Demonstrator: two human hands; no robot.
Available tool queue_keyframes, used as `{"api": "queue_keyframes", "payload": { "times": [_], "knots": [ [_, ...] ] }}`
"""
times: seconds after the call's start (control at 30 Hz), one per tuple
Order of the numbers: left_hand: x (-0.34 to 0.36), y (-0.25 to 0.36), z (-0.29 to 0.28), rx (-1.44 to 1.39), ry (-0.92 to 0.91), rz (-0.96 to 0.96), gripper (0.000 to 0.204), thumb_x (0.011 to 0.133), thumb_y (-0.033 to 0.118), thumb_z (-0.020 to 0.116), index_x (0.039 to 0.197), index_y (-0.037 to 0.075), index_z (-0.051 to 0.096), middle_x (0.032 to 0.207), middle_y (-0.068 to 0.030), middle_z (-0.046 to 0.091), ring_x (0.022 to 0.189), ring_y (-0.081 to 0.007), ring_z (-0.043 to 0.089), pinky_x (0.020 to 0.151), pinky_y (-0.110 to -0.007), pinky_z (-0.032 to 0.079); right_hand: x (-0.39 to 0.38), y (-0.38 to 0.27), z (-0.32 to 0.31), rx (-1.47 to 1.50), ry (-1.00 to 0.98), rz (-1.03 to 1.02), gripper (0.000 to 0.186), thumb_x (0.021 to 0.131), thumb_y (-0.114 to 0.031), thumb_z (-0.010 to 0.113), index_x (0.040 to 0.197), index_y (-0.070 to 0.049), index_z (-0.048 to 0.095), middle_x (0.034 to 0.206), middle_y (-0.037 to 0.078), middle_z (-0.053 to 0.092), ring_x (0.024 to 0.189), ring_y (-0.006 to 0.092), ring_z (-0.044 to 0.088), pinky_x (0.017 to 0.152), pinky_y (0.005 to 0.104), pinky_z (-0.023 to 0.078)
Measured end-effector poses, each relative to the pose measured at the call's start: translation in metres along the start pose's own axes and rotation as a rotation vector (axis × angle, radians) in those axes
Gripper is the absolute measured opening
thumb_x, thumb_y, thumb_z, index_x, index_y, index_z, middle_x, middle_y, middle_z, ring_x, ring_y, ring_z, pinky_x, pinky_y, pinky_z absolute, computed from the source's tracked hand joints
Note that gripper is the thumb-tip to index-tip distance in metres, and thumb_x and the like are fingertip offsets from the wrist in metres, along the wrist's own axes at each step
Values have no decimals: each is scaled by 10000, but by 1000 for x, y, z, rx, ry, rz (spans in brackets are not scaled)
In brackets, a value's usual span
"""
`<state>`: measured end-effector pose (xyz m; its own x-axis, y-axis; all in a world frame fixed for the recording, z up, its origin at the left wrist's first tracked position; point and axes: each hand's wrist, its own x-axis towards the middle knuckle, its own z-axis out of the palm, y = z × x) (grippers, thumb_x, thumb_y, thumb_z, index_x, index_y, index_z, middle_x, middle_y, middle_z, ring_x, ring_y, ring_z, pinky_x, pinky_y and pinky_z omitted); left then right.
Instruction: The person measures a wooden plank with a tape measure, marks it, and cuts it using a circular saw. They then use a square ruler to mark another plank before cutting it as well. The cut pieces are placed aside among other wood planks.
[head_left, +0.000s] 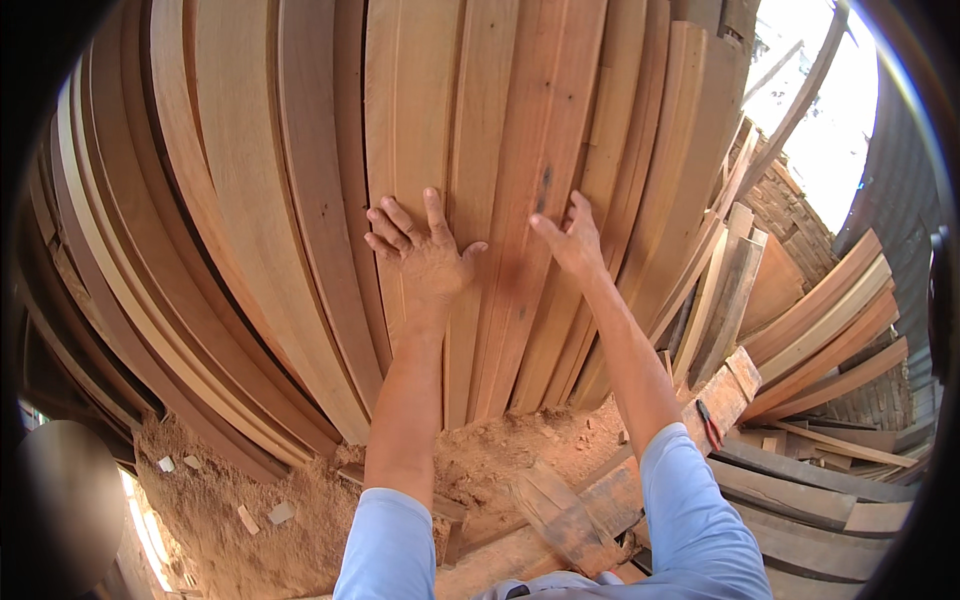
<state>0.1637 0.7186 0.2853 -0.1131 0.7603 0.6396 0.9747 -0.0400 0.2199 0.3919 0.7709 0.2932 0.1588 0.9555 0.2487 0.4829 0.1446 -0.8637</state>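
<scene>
Tall wooden planks stand on end side by side in front of me. My left hand lies with fingers spread on a pale wide plank, its thumb reaching toward the narrower plank beside it. My right hand is at the right-hand edge of a reddish plank with a dark mark on its face. Its thumb and forefinger stand apart, while the other fingers are partly hidden. Neither hand holds anything that I can see.
Sawdust covers the ground below, with small wood chips on it. Red-handled pliers rest on a wooden beam at right. More stacked boards lean farther right, by a brick wall. A blurred round shape is lower left.
</scene>
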Motion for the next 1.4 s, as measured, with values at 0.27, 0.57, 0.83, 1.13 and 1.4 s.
{"api": "queue_keyframes", "payload": {
  "times": [0.27,0.57,0.83,1.13,1.4],
  "knots": [
    [-3,-8,18,-33,119,23,1299,726,583,857,1650,137,60,1613,-373,-212,1479,-587,-226,1135,-755,-60,35,-13,16,-198,35,-62,760,787,-409,851,1243,104,526,1302,300,599,1236,416,581,1034,446,471],
    [-2,-3,20,-54,69,6,1300,772,599,822,1658,165,-24,1601,-366,-264,1467,-578,-277,1133,-740,-112,16,-21,-9,-222,58,11,770,796,-417,827,1272,104,520,1284,296,583,1240,420,561,1034,478,467],
    [-2,-7,18,-60,134,48,1298,759,565,839,1656,145,1,1609,-377,-239,1465,-581,-277,1116,-772,-88,-55,-36,-61,-163,121,-50,687,765,-337,855,1258,50,573,1252,254,613,1221,401,578,1032,472,475],
    [-4,-2,-12,-40,-111,-11,1278,765,477,845,1652,117,0,1593,-430,-207,1467,-619,-229,1147,-757,-69,-144,-34,-153,281,-71,-221,800,831,-387,850,1388,43,470,1241,141,617,1104,184,603,928,354,515],
    [-64,-30,-74,-151,-455,-23,1268,761,458,835,1660,166,-10,1685,-305,-68,1554,-501,-77,1243,-637,5,-139,45,-195,1080,-15,-302,1005,832,-561,806,1579,-97,318,1570,53,429,1438,249,417,1217,450,346]
  ]
}}
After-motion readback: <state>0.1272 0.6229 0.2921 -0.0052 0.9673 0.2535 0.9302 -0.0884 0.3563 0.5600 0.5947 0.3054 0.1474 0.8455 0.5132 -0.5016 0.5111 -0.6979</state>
